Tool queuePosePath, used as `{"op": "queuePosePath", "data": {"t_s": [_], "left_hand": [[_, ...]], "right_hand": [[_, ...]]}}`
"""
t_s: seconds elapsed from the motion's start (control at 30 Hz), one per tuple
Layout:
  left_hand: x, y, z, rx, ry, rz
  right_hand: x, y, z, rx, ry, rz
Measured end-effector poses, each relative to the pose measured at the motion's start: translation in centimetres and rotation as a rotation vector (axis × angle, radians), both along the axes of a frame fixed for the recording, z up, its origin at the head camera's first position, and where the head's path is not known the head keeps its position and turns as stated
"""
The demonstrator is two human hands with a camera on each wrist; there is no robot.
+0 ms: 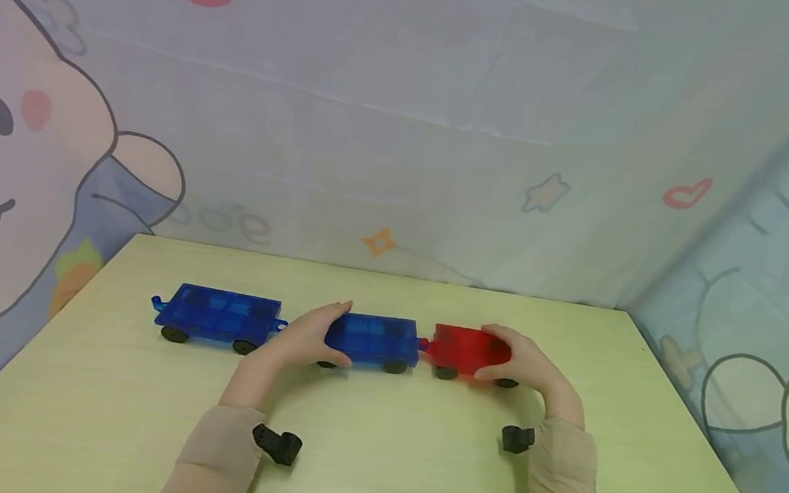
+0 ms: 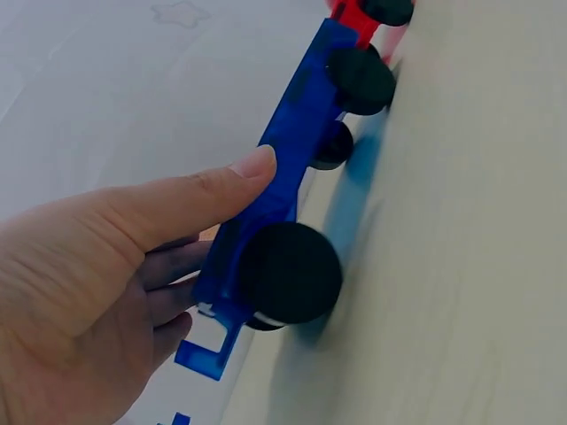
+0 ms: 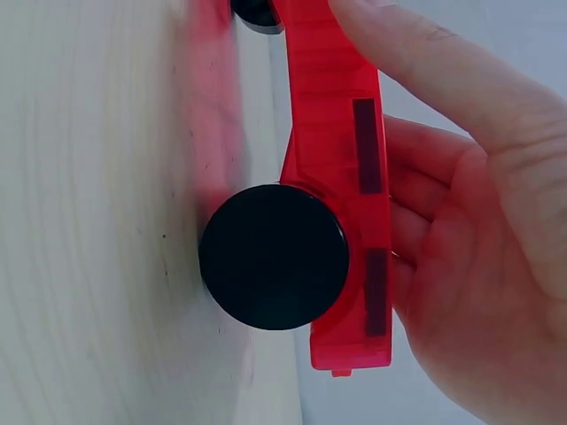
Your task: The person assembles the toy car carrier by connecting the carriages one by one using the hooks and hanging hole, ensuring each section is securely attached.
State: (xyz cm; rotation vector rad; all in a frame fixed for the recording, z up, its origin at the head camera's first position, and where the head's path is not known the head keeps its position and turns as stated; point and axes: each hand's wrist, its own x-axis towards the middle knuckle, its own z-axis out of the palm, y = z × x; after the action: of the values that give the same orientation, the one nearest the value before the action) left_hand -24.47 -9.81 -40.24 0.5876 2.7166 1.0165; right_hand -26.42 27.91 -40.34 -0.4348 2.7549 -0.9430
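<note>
My left hand (image 1: 303,341) grips the left end of a blue see-through toy wagon (image 1: 382,340) with black wheels, thumb on the near side and fingers behind. In the left wrist view, an empty square coupling loop (image 2: 202,359) sticks out of that end. Around the right end of a shorter red toy wagon (image 1: 463,349), my right hand (image 1: 527,360) has its thumb in front and fingers at the far side. The red wagon's hook (image 1: 423,345) meets the blue wagon's right end; whether it is latched I cannot tell.
A second blue wagon (image 1: 225,314) stands to the left, its loop close to my left hand and a hook at its far end. Everything is on a pale wooden table (image 1: 381,444). Behind it hangs a printed cloth (image 1: 403,125). Each sleeve carries a black camera mount (image 1: 277,444).
</note>
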Motion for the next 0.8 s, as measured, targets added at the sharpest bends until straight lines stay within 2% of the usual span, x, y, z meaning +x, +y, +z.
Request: {"op": "queuePosePath", "data": {"t_s": [0.17,0.43,0.67,0.8], "left_hand": [[0.0,-1.1,0.3,0.033,-0.022,-0.020],[0.3,-3.1,0.7,0.085,-0.013,0.012],[0.5,-5.4,0.8,0.084,0.004,0.092],[0.6,-7.0,0.7,0.050,0.040,0.171]], "right_hand": [[0.0,0.1,0.0,-0.002,-0.008,0.005],[0.1,0.4,0.2,0.007,-0.020,0.007],[0.4,0.7,0.5,0.014,-0.022,0.011],[0.5,0.8,0.6,-0.002,-0.030,0.006]]}}
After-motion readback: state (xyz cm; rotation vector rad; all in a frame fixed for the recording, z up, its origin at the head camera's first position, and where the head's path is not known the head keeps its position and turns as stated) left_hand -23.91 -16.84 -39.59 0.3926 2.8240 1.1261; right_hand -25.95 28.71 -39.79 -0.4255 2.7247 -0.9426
